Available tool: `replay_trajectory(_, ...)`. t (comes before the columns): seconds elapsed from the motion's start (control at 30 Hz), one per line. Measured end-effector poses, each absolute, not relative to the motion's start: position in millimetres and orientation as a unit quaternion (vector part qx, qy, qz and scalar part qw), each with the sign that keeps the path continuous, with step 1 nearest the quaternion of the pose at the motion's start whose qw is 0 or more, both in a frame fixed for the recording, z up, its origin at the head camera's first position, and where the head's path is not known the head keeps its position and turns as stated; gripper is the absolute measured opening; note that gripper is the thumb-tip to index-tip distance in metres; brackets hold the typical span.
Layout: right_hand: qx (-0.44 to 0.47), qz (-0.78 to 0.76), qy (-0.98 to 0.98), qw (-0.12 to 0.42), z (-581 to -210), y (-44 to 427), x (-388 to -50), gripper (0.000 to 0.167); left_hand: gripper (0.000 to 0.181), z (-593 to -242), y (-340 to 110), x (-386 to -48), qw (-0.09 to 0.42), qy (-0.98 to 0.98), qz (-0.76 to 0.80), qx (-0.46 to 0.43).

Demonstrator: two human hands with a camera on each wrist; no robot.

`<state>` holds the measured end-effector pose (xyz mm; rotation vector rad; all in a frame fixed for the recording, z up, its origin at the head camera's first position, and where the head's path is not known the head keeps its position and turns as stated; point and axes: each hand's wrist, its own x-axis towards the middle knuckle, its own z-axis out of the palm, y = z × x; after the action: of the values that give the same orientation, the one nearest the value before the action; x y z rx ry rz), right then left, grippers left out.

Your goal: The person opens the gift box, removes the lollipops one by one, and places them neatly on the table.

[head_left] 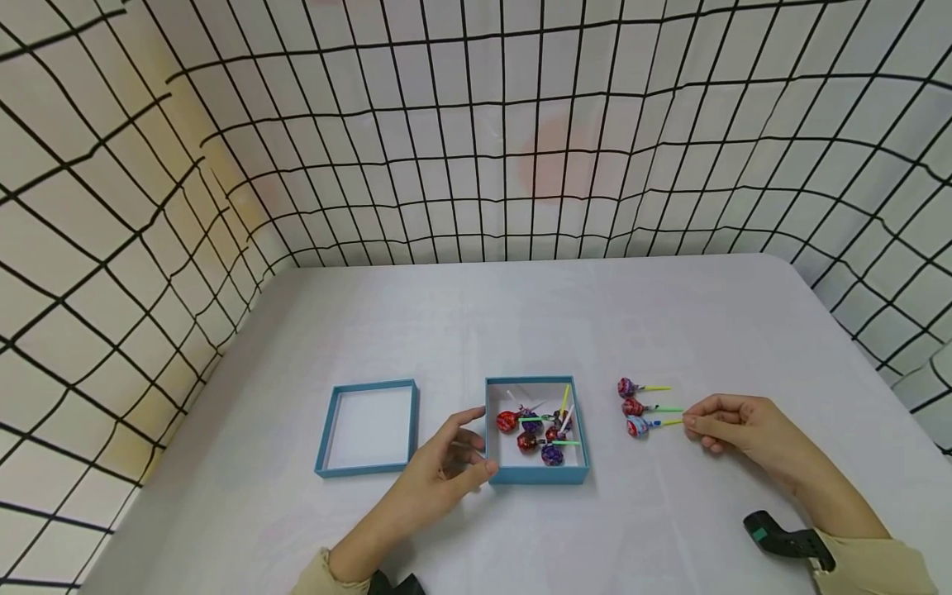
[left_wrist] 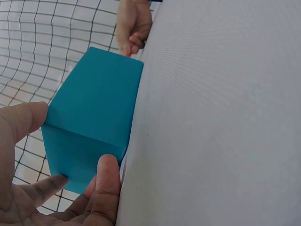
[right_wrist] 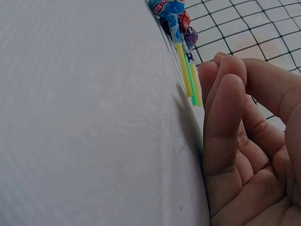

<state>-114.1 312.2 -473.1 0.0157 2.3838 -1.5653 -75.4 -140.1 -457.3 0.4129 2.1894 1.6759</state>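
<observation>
A blue box with a white inside stands on the table and holds several wrapped lollipops. My left hand grips the box's left side, thumb at the near corner, fingers along the left wall; the left wrist view shows fingertips against the blue outside. Three lollipops lie in a row right of the box: purple, red and blue, heads to the left. At their stick ends, my right hand has thumb and index finger together. In the right wrist view, the stick ends show free of those fingers.
A shallow blue-rimmed lid, white inside, lies left of the box. White cloth covers the table. Black netting over white sheeting rises behind it and at both sides. Black devices are strapped to both wrists.
</observation>
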Motion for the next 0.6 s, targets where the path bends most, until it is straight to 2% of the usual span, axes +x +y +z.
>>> replay_trajectory(0.6,-0.005,-0.554,0.820,0.144,-475.0,314.2,-115.2,0.023,0.068,-459.6,-140.6,-76.4,0.175,0.773,0.593,0.143)
